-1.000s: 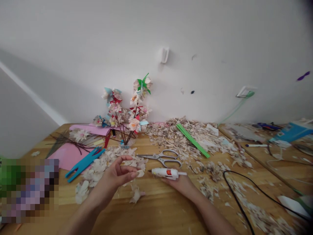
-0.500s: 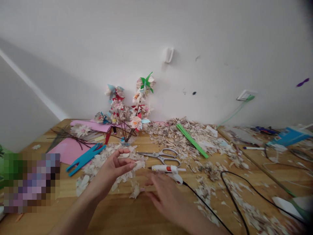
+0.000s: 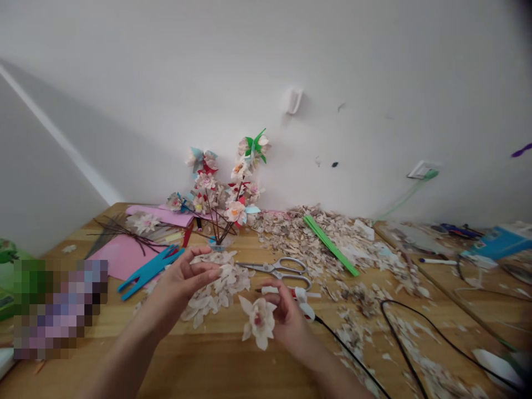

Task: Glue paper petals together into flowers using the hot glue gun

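1 pale flower (image 3: 258, 322), over the desk (image 3: 208, 368), pinched in the fingers of the right hand (image 3: 288, 318); could crease if squeezed.
1 glue gun (image 3: 306, 311), just behind; its nozzle (image 3: 258, 290), if hot, might burn brushed knuckles.
1 left hand (image 3: 187, 277), fingers nearly meeting; hold on any petal: cannot tell.
1 petal heap (image 3: 211, 302), beside it.

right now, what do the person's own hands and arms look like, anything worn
The bare, ungloved left hand and right hand show no ring, watch or bracelet. The left forearm and right forearm are bare too, with no sleeve in view.
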`<state>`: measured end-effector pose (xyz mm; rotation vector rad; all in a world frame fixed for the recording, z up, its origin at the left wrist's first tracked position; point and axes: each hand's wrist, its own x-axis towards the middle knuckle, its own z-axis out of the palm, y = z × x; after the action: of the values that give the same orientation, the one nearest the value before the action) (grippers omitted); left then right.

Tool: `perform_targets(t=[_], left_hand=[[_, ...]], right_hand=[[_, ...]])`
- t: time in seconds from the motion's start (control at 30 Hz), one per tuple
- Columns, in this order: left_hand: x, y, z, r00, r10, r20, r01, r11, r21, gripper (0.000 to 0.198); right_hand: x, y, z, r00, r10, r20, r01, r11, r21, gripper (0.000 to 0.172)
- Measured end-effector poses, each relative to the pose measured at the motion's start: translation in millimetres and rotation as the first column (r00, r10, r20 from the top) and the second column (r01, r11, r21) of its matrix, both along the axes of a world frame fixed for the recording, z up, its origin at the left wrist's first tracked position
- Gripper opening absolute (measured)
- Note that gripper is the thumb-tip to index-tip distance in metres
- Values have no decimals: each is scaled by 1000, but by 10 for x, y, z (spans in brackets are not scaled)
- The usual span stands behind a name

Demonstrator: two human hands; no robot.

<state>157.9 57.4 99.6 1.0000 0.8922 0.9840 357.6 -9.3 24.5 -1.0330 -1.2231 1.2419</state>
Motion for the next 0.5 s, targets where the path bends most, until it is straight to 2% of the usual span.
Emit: perform_targets(t=[0.1, 0.27, 0.5], left_hand=[[-43, 30, 7, 1000, 18, 5, -18, 1000, 8, 48], [-32, 37, -2, 1000, 24, 1, -24, 1000, 1, 50], [95, -49, -61, 972, -169, -165, 164, 986, -41, 47]], right_hand=[[22, 15, 29, 987, 3, -161, -2, 1000, 2, 56], [50, 16, 16, 978, -35, -205, 40, 999, 21, 58], [100, 18, -38, 974, -60, -218, 76, 995, 63, 59]])
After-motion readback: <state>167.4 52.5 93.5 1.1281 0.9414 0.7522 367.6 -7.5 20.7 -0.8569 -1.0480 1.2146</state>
